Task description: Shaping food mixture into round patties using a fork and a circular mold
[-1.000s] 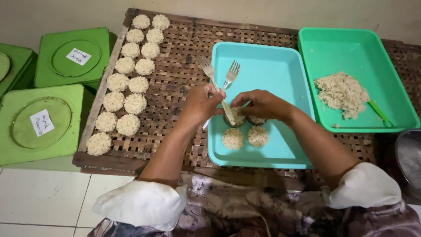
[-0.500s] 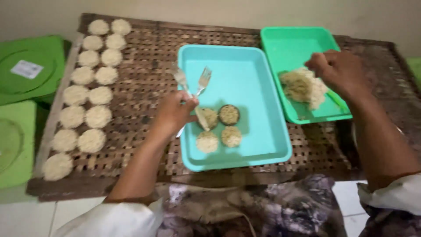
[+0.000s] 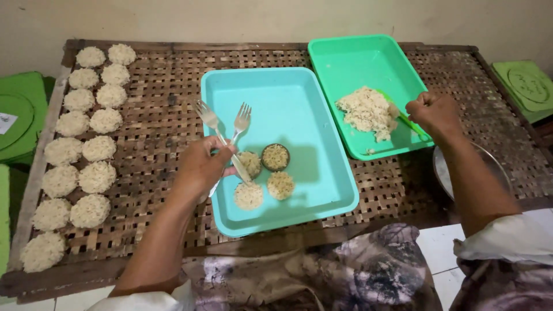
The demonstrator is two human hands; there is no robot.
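I take this for a small home food workshop: woven bamboo desk [image 3: 144,144], rows of noodle cakes [image 3: 86,150], plastic trays [image 3: 299,109], tiled floor.

Forks [image 3: 230,135]: shiny metal. Blue tray [image 3: 288,98] and green tray [image 3: 357,57]: smooth, semi-gloss plastic. Worktop [image 3: 150,115]: rough woven bamboo slats. Noodle discs [image 3: 86,150]: coarse, matt.

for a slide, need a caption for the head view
Left hand holds two forks over blue tray; right hand reaches noodle pile.

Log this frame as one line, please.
left hand: holds two forks over blue tray | right hand: grips green tool in noodle pile, green tray
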